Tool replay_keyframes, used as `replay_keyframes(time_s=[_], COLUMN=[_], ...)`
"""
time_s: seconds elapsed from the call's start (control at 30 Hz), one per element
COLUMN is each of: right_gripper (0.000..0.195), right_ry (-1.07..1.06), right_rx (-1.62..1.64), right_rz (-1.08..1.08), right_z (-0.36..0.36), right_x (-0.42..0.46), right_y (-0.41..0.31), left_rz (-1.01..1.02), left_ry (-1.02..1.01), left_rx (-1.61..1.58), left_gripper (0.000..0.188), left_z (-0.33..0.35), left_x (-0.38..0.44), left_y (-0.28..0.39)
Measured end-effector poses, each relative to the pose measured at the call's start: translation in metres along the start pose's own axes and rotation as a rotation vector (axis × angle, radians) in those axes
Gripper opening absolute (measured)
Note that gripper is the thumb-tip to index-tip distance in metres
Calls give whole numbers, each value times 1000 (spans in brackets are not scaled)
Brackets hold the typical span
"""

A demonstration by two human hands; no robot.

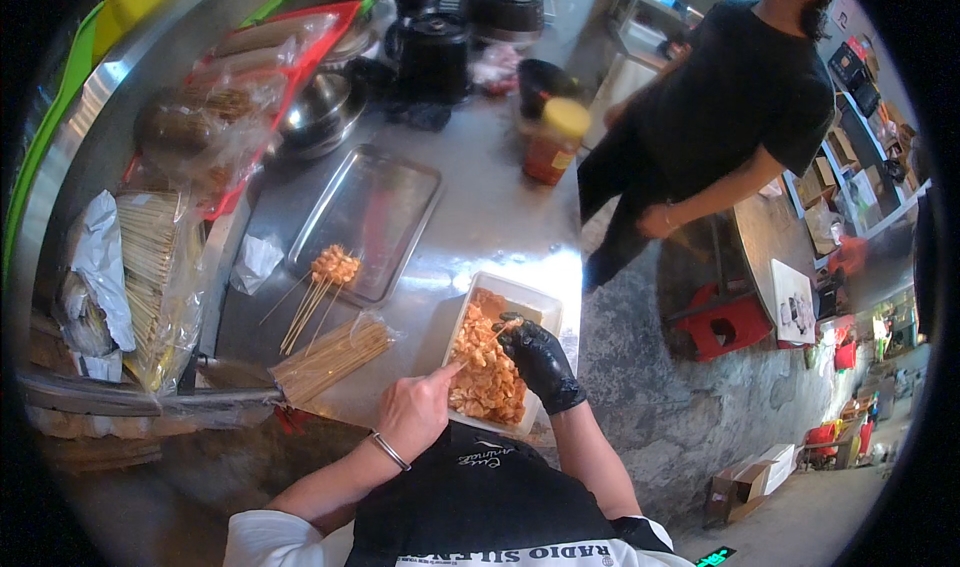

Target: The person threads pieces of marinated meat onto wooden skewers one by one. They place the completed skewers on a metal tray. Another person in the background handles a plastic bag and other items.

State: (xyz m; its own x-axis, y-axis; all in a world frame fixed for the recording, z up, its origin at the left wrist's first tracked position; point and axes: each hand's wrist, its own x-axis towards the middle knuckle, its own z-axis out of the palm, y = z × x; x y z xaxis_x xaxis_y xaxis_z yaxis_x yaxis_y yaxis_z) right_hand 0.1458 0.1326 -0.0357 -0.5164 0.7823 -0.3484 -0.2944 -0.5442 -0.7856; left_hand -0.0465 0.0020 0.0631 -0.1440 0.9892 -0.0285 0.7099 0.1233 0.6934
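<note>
A white plastic tub (554, 308) full of marinated meat pieces (484, 379) stands at the near edge of the steel table. My right hand (536, 361), in a black glove, is over the tub with its fingertips closed on a piece of meat. My bare left hand (420, 409) is at the tub's left rim, index finger stretched toward the meat; a thin skewer seems to run between the hands, but its grip is unclear. Several meat skewers (335, 265) lie on the near left corner of a metal tray (397, 229). A bundle of bamboo skewers (330, 361) in plastic lies left of the tub.
A jar with a yellow lid (551, 151) stands near the table's right edge. Steel bowls (319, 117), a black lidded container (433, 57) and a red crate (281, 117) are at the back and left. A person in black (705, 109) stands beyond the right edge.
</note>
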Motion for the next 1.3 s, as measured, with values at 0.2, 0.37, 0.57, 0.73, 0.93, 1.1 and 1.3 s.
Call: replay_keyframes(time_s=[0.2, 0.37, 0.57, 0.73, 0.93, 1.1, 1.3], right_gripper=[37, 43, 42, 42, 56, 73, 54], right_ry=[11, 13, 32, 11, -121, -294, 37], right_rx=[-193, -8, -178, -485, -1207, -1418, -324], right_rz=[-80, -68, -145, -280, -574, -562, -311], right_z=[14, 12, 22, 23, 20, 9, 9], right_x=[-7, -8, -13, -16, -17, -6, -2], right_y=[-12, -11, -16, -17, -30, -26, -14], left_rz=[-20, -18, 13, 60, 118, 152, 48], left_ry=[-41, -39, -69, -90, -174, -238, -129], left_rx=[43, 28, 78, 186, 360, 443, 142], left_gripper=[26, 25, 27, 29, 32, 33, 29], left_z=[-1, -3, -3, 1, -18, -9, 14], left_x=[4, -1, 3, 3, 14, 24, 15], left_y=[4, 6, 10, 2, 12, 17, 0])
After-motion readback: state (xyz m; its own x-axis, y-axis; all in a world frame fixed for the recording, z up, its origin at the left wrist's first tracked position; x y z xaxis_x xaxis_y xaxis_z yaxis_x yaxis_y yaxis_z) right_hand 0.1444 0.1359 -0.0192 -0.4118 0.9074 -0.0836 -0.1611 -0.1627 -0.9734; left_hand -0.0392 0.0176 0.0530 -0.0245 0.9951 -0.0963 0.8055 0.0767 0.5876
